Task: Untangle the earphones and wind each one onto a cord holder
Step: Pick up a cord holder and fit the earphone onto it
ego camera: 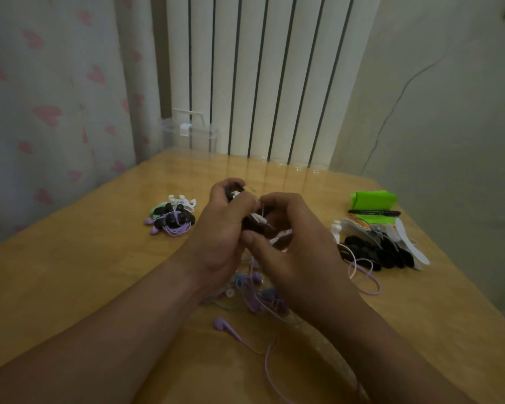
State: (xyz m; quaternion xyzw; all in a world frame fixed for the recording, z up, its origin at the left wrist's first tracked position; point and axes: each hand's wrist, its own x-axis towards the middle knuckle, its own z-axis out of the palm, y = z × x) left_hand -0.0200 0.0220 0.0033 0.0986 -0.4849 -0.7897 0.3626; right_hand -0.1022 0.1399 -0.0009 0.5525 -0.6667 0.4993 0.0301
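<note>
Left hand (220, 228): curled round black cord holder (231, 191), held steady for winding.
Right hand (299, 258): white cord (258, 218) pinched, kept taut.

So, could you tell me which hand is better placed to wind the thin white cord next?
Probably the right hand: it pinches the thin white cord, while the left hand grips the black cord holder.

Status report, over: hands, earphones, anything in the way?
Left hand grips black cord holder. Right hand pinches white cord at it. Purple tangle lies beneath both.
</note>
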